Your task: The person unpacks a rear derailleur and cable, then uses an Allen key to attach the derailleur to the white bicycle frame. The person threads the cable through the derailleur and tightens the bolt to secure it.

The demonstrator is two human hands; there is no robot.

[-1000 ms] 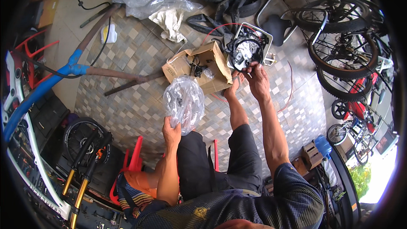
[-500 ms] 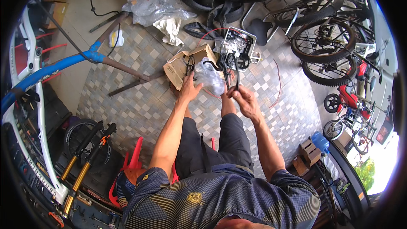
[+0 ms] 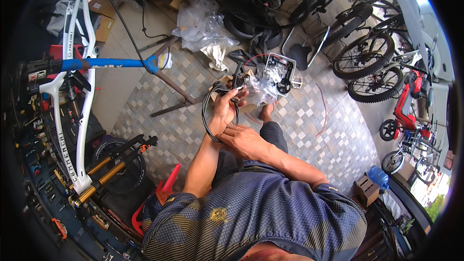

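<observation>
My left hand [image 3: 224,110] grips a coil of thin black cable [image 3: 206,112], which loops down past my wrist. A dark part [image 3: 239,76] with a small pale end shows just beyond its fingertips; I cannot make out its kind. My right hand [image 3: 243,141] crosses to my left wrist, its fingers curled round the lower end of the loop. Beyond my hands, crumpled clear plastic [image 3: 262,90] lies beside a metal-framed tray [image 3: 293,70] that holds a crankset and other parts. The cardboard box is mostly hidden behind my left hand.
To the left stands a blue-tubed stand [image 3: 121,63] with a white bicycle frame [image 3: 86,111]. A gold-legged fork [image 3: 108,170] is near the tool-covered bench [image 3: 46,203]. Plastic wrap [image 3: 200,24] and tyres lie ahead. Several bicycles [image 3: 367,55] line the right side.
Both hands have come nearer my body and together. The black cable is now a coil round my left hand, and my right hand has moved left to its wrist. The view has turned left.
</observation>
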